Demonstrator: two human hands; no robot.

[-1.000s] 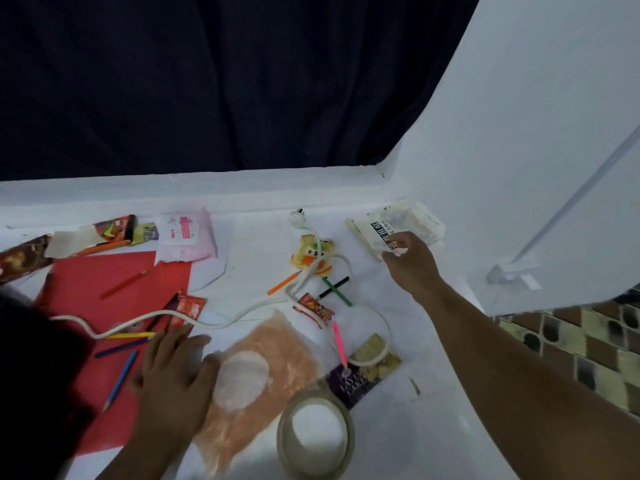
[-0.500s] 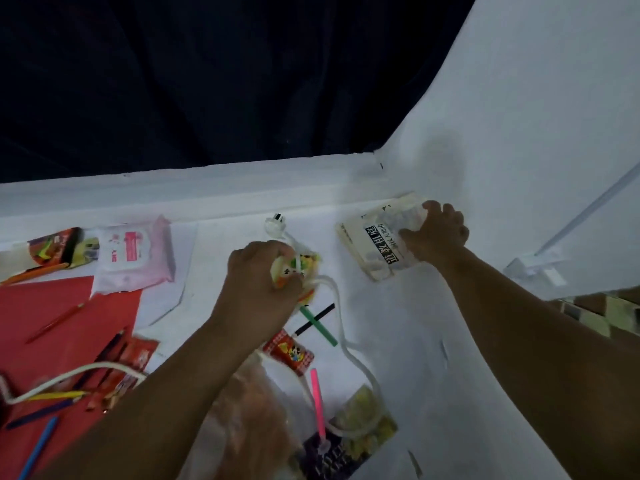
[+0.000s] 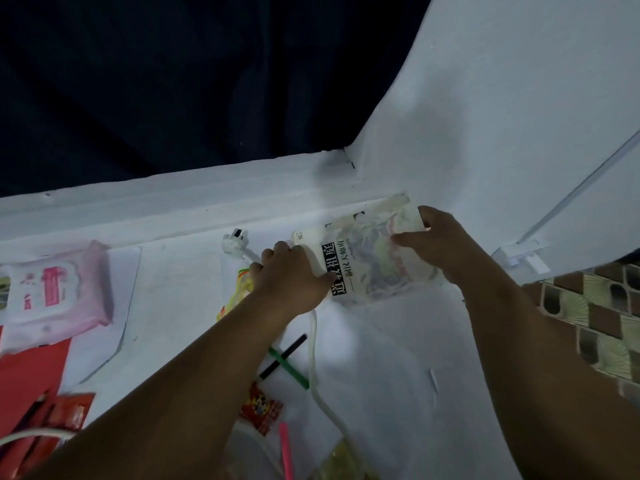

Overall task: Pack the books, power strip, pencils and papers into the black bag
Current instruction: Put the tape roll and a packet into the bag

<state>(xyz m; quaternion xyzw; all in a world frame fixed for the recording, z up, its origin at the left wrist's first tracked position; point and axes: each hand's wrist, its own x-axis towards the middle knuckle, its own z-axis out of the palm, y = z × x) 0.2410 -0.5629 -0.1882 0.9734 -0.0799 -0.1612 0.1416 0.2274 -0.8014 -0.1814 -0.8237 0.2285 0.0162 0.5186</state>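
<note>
A: What carries it all?

B: A white desk [image 3: 398,358], set into a corner with a white wall on its right and a raised white ledge along the back.

A: And lying on it?

B: A book [image 3: 374,261] with black-banded lettering near the back corner. A white plug [image 3: 235,239] with its cord [image 3: 317,375] trailing toward the front. A green pencil [image 3: 289,368] crossed by a black one [image 3: 282,355], a pink pencil [image 3: 285,452], a red packet [image 3: 261,410]. On the left, a pink wipes pack [image 3: 55,292] on white paper [image 3: 128,289], and red paper [image 3: 27,375].
</note>
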